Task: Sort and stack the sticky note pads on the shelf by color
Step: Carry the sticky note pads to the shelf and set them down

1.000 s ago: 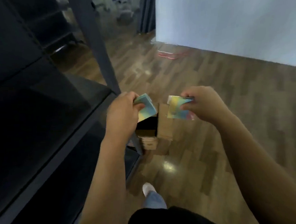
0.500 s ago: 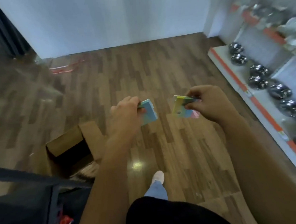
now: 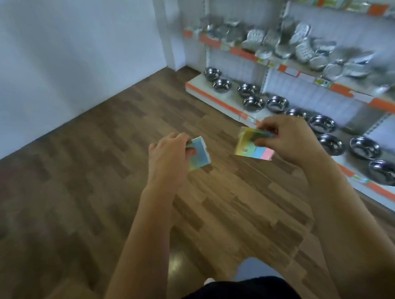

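1. Two sets of fingers are each curled on a sticky note pad: the left hand's (image 3: 169, 158) fingers (image 3: 178, 136) and thumb pinch the near edge of a small square pastel sticky note pad with a blue top fading to yellow-green (image 3: 199, 152).
2. The right hand's (image 3: 288, 141) fingers (image 3: 268, 127) grip the top edge of a second wrapped pastel sticky note pad showing yellow, blue and pink blocks (image 3: 253, 147), which is tilted with its coloured face toward the camera.
3. Both pads are held in the air above the floor, near each other but apart, with a clear gap between them; neither is on the shelf.
4. Both bare forearms reach forward from the bottom of the view, over a black garment (image 3: 235, 295), a blue-clad knee (image 3: 257, 267) and the tip of a white shoe (image 3: 209, 281).
5. Below the hands lies a brown wood-plank floor (image 3: 78, 179), which meets a plain white wall (image 3: 59, 53) at the left and back.
6. To the right stands a white shelf unit with orange edge strips (image 3: 214, 97).
7. Its bottom level carries a row of shiny round steel bowls (image 3: 253, 103).
8. The level above holds pale grey perforated clogs (image 3: 301, 35), blurred.
9. The topmost level carries small goods too blurred to tell.
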Available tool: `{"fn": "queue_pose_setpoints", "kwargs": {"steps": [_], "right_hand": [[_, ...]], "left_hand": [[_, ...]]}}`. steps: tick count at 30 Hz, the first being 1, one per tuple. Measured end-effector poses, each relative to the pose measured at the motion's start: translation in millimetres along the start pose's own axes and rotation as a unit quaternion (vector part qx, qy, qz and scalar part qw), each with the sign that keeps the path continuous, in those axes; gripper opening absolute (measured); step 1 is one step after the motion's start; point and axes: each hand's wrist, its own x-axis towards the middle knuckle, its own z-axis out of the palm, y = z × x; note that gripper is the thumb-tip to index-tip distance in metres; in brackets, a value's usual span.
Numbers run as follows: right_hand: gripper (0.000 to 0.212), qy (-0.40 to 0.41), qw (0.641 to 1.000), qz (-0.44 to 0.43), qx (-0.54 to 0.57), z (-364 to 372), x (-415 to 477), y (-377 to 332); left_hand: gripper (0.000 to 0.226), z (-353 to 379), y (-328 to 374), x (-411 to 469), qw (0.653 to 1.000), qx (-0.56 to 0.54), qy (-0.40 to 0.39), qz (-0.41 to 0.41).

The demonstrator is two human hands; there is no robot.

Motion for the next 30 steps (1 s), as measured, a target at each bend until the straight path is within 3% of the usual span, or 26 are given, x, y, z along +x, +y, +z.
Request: {"fn": "queue_pose_setpoints", "kwargs": {"steps": [6, 17, 30], "right_hand": [[0.024, 0.042, 0.995, 0.086, -0.004, -20.2, 44.2, 51.6], [0.019, 0.095, 0.985, 0.144, -0.008, -90.6, 192.5, 163.2], [0.022, 0.129, 0.979, 0.157, -0.016, -135.9, 368.6, 266.0]], "left_hand": [[0.021, 35.7, 33.2, 92.5, 0.995, -0.027, -0.040, 0.083], [0.023, 100.6, 138.0, 291.8, 0.982, -0.039, -0.058, 0.174], [0.020, 179.8, 205.6, 494.8, 0.978, -0.047, -0.075, 0.188]]}}
